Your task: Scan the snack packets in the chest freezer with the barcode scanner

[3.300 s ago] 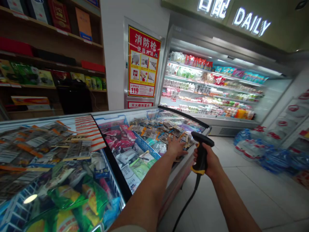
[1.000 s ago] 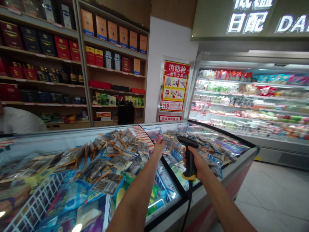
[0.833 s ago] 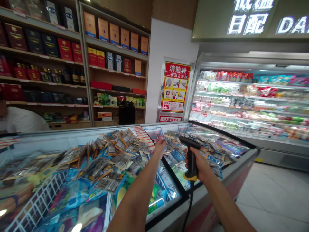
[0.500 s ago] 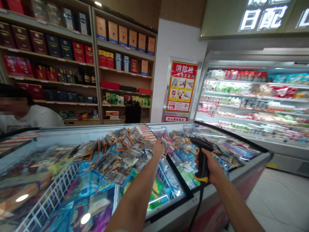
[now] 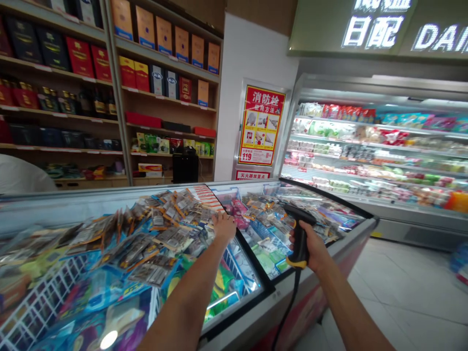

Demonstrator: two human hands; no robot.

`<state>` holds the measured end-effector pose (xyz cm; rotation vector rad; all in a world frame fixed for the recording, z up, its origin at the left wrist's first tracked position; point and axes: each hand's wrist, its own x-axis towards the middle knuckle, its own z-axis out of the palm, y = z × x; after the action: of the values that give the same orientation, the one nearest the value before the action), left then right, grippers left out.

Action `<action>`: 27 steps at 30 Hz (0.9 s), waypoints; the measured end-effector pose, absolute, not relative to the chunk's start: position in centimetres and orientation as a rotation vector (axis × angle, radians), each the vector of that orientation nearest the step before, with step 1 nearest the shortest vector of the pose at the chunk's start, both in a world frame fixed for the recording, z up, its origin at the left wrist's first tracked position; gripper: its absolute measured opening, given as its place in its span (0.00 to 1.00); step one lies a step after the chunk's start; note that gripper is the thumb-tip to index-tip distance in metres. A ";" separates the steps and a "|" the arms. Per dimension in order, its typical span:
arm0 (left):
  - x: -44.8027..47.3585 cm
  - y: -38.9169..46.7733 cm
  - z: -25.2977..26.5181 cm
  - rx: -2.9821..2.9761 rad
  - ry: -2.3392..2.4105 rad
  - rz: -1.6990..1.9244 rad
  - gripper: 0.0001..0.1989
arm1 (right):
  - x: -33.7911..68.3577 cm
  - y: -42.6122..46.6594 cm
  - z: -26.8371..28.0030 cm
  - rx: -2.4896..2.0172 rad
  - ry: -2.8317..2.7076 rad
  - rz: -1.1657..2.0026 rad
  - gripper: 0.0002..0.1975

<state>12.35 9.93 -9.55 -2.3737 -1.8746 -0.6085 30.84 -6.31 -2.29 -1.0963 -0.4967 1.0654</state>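
Note:
My right hand (image 5: 315, 247) is wrapped round the grip of a black and yellow barcode scanner (image 5: 300, 243), its cable hanging down in front of the chest freezer (image 5: 252, 317). My left hand (image 5: 224, 227) reaches over the freezer's glass top, fingers stretched out, at the right end of a pile of small flat packets (image 5: 171, 214). Nothing shows in its fingers, and what lies under the palm is hidden. Beyond the black frame bar, more packets (image 5: 266, 209) are spread on the right-hand glass, left of and behind the scanner.
Under the glass are white wire baskets (image 5: 44, 297) and colourful bags. Shelves of boxed bottles (image 5: 164, 36) stand behind, with a red notice (image 5: 262, 126) on the wall. A lit chiller (image 5: 365, 146) is at the right. A person's white-clothed shoulder (image 5: 24, 174) shows at the left.
My view has turned to the right. The left hand, earlier closed on a small packet, now has its fingers spread over the pile's edge. The right hand still holds the scanner.

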 end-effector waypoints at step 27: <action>20.8 15.1 -8.1 -2.610 -2.193 -0.814 0.25 | 32.5 -4.1 -3.5 -1.054 -0.498 1.094 0.09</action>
<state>20.75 15.10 -8.12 -2.6098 -2.1930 -0.8139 32.53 -4.12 -3.53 -1.0542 -0.4975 1.0944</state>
